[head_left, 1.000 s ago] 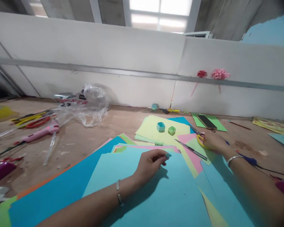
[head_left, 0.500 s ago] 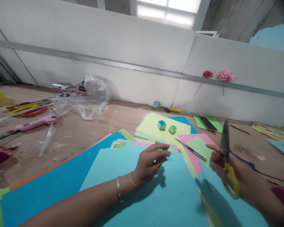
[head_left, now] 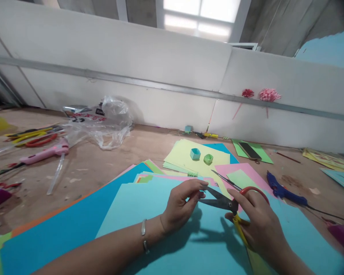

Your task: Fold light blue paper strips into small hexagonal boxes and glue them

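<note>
My right hand (head_left: 262, 223) grips scissors (head_left: 221, 203) with one red and one yellow handle. Their dark blades are spread apart, the tips right by the fingertips of my left hand (head_left: 180, 204). Thumb and fingers of that left hand are pinched together, and what they hold is too small to make out. Both hands hover over a light blue sheet of paper (head_left: 149, 214), casting shadows on it. Just beyond the left hand lies a small green curled paper piece (head_left: 192, 174). A blue paper cup shape (head_left: 195, 154) and a green one (head_left: 208, 159) sit on yellow paper (head_left: 179, 152).
A blue glue gun (head_left: 285, 191) lies on the right, a pink glue gun (head_left: 44, 152) on the left beside pliers (head_left: 41, 139). Behind are a plastic bag (head_left: 103, 122) and a phone (head_left: 250, 151). A slim pointed tool (head_left: 225, 178) rests on pink paper (head_left: 248, 172). The wall (head_left: 172, 107) borders the table.
My right hand has swung the scissors leftward and down, from upright to pointing at my left fingertips, and their blades have opened. My left hand stays nearly in place, still pinched.
</note>
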Tool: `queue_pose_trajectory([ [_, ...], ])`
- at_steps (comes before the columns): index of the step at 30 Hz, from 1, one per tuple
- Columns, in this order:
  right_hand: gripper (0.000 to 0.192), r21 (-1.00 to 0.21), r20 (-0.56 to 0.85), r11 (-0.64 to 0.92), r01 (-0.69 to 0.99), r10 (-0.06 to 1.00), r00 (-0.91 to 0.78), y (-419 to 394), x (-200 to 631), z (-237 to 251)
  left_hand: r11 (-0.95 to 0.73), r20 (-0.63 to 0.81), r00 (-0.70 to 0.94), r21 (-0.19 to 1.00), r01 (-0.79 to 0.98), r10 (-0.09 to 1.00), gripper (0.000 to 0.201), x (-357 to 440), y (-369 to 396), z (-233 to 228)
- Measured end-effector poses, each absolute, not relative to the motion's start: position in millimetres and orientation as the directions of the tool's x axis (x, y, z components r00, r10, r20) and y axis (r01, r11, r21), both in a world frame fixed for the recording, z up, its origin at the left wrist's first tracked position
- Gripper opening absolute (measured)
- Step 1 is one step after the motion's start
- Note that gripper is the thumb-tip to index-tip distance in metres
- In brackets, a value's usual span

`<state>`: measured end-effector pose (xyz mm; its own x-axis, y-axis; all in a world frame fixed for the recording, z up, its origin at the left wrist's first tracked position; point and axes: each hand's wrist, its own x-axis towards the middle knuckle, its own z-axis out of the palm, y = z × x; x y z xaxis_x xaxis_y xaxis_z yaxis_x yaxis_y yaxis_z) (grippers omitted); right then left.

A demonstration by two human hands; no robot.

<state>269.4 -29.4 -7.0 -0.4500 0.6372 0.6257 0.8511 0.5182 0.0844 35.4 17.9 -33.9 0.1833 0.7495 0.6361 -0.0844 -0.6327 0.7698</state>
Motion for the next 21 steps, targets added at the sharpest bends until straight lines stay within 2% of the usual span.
queue_pose_trajectory([
  [7, 0.035, 0.136, 0.679, 0.504, 0.853, 0.579, -0.451, -31, 262, -6, -0.777, 0.753, 0.272, 0.629, -0.027, 0.600, 0.019, 32, 16, -24],
  [16, 0.036, 0.165, 0.699, 0.496, 0.852, 0.551, -0.456, -36, 256, 0, -0.789, 0.749, 0.318, 0.615, -0.008, 0.581, 0.021, 30, 14, -27],
  [21, 0.035, 0.171, 0.685, 0.492, 0.854, 0.563, -0.462, -36, 254, 0, -0.758, 0.734, 0.302, 0.650, -0.050, 0.609, 0.018, 31, 14, -30],
])
